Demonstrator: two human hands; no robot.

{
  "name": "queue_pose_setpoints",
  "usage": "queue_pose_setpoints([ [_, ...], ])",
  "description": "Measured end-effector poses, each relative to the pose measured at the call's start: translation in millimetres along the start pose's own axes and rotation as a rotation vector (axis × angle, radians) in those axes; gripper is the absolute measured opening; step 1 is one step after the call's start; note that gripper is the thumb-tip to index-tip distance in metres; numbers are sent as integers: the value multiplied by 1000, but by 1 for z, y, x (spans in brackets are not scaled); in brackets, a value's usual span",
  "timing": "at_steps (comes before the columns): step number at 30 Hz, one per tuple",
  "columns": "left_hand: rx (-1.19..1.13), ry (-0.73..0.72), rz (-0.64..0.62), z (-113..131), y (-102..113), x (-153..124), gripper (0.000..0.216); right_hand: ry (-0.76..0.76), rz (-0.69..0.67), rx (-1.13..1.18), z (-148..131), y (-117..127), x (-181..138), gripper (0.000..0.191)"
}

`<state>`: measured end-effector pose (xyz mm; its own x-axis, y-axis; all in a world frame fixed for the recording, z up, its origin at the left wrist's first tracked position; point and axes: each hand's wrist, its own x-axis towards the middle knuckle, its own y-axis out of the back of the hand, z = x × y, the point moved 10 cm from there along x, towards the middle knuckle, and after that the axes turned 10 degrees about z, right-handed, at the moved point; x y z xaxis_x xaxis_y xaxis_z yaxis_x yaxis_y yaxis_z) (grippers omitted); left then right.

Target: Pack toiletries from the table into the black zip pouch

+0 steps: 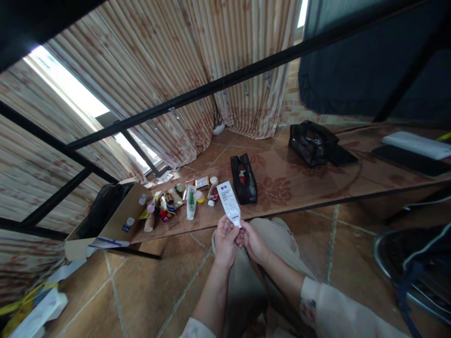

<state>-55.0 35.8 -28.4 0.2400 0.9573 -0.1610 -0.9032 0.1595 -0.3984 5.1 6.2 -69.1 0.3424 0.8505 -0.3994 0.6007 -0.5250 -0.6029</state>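
Note:
A white tube with purple print is held upright over my lap, its cap end down. My left hand and my right hand both close their fingers around the tube's lower end. Beyond it, on a low wooden table, an open black pouch lies near the table's front edge. A cluster of several small tubes and bottles lies to the pouch's left.
A cardboard box with a black bag in it stands at the table's left end. A larger black bag, a dark flat device and a white cloth lie farther right. A black chair stands at right. Striped curtains hang behind.

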Motion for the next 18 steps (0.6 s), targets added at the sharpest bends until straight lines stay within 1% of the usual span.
queue_pose_setpoints([
  [4,-26,-7,16,2,3,0,52,-25,-26,-1,0,-3,-3,32],
  [10,-69,4,5,1,4,0,49,-2,-55,-5,-5,-5,-4,28],
  [18,-36,5,-4,-1,4,1,48,15,-71,-7,-10,-7,-7,29],
])
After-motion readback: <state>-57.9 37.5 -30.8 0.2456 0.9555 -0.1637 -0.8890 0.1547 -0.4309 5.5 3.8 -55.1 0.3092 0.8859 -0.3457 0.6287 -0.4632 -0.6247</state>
